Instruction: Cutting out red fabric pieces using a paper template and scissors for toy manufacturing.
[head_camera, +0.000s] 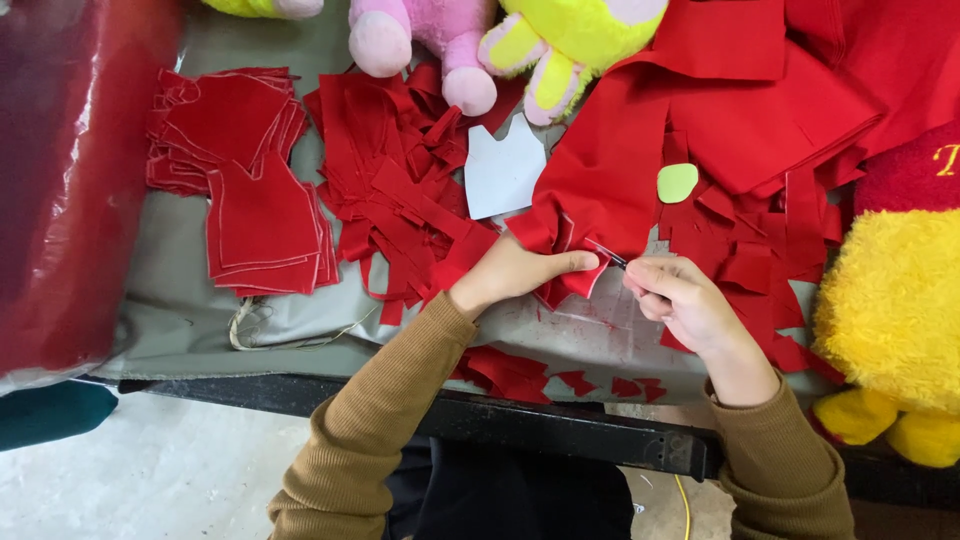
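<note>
Head: red fabric (600, 190) w/ white template (503, 170)

sleeves: olive-brown ribbed knit, snug cuffs | hands: bare | lap: dark garment

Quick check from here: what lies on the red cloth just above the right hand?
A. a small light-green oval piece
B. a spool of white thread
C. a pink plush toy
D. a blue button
A: a small light-green oval piece lies flat on the red cloth, above the right hand.
</note>
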